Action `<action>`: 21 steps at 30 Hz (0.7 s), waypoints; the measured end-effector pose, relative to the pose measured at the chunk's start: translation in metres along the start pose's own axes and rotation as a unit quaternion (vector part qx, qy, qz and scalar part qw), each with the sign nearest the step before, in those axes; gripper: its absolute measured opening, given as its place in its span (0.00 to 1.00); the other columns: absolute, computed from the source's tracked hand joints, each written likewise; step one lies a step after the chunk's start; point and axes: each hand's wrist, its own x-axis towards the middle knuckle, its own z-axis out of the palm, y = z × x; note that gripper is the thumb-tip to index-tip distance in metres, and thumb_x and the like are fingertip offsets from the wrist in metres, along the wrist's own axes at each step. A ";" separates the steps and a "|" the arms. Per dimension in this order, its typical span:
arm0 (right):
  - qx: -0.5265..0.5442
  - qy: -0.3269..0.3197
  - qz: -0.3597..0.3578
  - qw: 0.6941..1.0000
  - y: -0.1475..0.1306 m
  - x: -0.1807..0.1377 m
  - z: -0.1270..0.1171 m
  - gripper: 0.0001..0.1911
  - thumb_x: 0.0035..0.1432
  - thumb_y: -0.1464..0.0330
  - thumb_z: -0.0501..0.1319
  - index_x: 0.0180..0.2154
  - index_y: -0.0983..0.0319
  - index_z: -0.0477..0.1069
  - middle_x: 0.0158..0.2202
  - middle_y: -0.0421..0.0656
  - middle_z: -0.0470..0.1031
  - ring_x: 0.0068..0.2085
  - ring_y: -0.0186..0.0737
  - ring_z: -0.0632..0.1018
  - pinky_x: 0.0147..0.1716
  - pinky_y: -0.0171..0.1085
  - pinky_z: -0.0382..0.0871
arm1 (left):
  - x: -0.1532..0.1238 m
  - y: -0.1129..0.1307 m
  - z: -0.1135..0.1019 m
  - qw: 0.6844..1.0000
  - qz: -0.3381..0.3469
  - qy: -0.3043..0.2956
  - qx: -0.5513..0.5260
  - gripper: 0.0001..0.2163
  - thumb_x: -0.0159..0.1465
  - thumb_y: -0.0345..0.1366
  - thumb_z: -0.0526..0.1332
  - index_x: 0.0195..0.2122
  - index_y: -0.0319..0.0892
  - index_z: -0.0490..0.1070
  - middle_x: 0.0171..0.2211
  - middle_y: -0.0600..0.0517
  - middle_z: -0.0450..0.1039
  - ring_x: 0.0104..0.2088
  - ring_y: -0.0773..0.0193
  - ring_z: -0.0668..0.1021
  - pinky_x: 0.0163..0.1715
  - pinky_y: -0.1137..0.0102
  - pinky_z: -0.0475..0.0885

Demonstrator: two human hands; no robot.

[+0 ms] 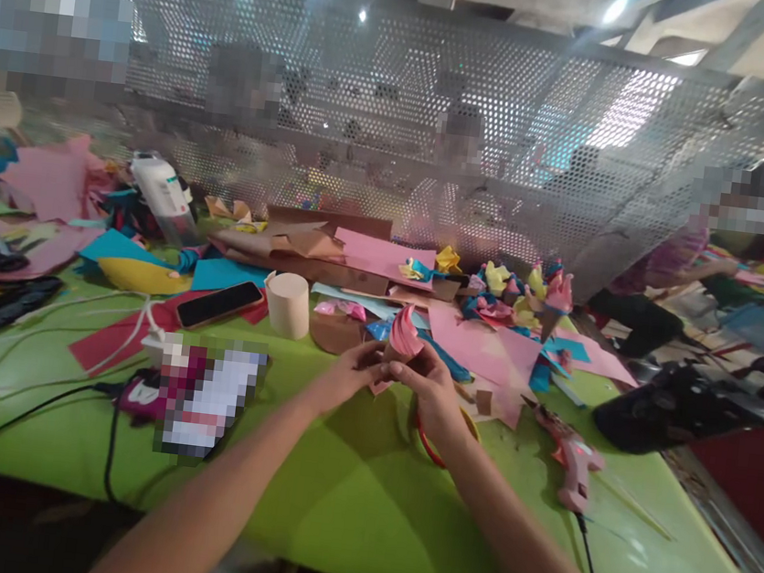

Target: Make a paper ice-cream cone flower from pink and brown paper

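Both my hands are closed around a paper ice cream cone with a pink swirled top and a brown lower part. My left hand grips the cone from the left, fingertips at its brown part. From the other side my right hand pinches it, thumb toward me. The fingers cover most of the lower cone. Beneath my right wrist lies a red and yellow ring-shaped thing, partly hidden. Pink paper sheets and small brown scraps lie just beyond my hands.
A pink glue gun with a cord lies right on the green table. A cream roll, dark phone and cables stand or lie left. Crumpled-paper pieces sit behind. A black object is at the right edge. People appear beyond the perforated screen.
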 end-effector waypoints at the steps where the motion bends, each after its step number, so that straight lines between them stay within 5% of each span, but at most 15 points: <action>1: -0.004 -0.001 0.000 1.000 0.000 0.000 0.000 0.17 0.42 0.62 0.75 0.35 0.58 0.76 0.32 0.39 0.78 0.32 0.39 0.75 0.33 0.37 0.71 | 0.000 0.000 0.000 1.000 0.003 0.005 0.001 0.26 0.56 0.51 0.68 0.51 0.41 0.73 0.44 0.47 0.79 0.45 0.55 0.79 0.46 0.65 0.70; 6: -0.005 0.019 0.010 1.000 0.001 -0.001 0.000 0.15 0.41 0.62 0.75 0.32 0.58 0.76 0.29 0.38 0.78 0.31 0.39 0.75 0.34 0.38 0.70 | 0.002 -0.002 -0.002 1.000 0.013 0.012 0.021 0.25 0.57 0.50 0.68 0.51 0.41 0.74 0.49 0.46 0.78 0.50 0.52 0.77 0.51 0.63 0.69; 21: -0.035 0.006 -0.002 0.999 0.007 0.003 -0.007 0.12 0.44 0.63 0.73 0.33 0.57 0.78 0.33 0.39 0.78 0.35 0.41 0.74 0.40 0.39 0.67 | 0.005 -0.001 -0.004 0.997 0.044 0.030 0.059 0.23 0.57 0.50 0.68 0.47 0.39 0.73 0.43 0.45 0.79 0.42 0.57 0.79 0.42 0.66 0.72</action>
